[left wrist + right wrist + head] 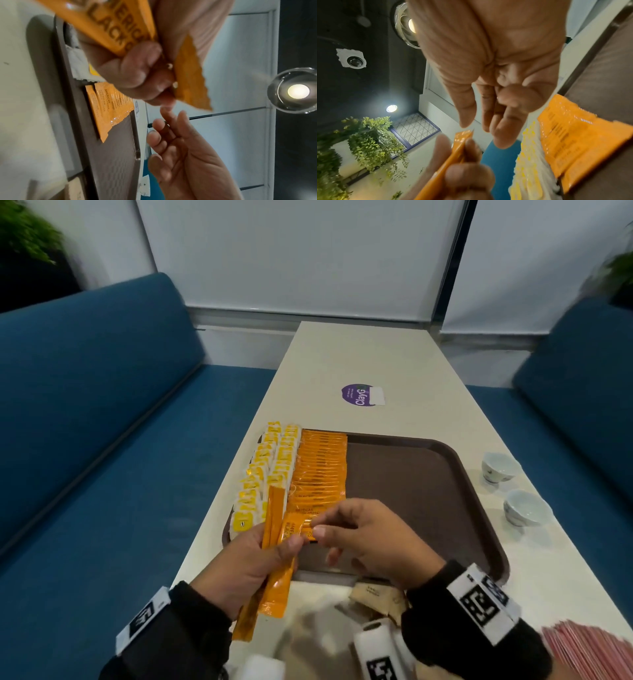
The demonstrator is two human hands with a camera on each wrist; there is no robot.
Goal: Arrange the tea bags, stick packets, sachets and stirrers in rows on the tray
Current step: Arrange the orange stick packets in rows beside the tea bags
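Stick packets [274, 546]: slim, glossy, orange.

The round purple sticker [356, 395] reads "ClayG"; the orange stick packets [109, 102] read "AMERICAN" (lower lines too blurred to read)

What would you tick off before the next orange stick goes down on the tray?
1. Left hand grips the spare sticks: ok.
2. Right hand has one stick pinched: cannot tell; its fingertips are at the stick end, but in the wrist views they look empty.
3. Orange row tidy enough to continue: ok.
4. Bare tray right of that row: ok.
5. Tea bags all inside the rim: cannot tell.
6. Cups off the tray: ok.
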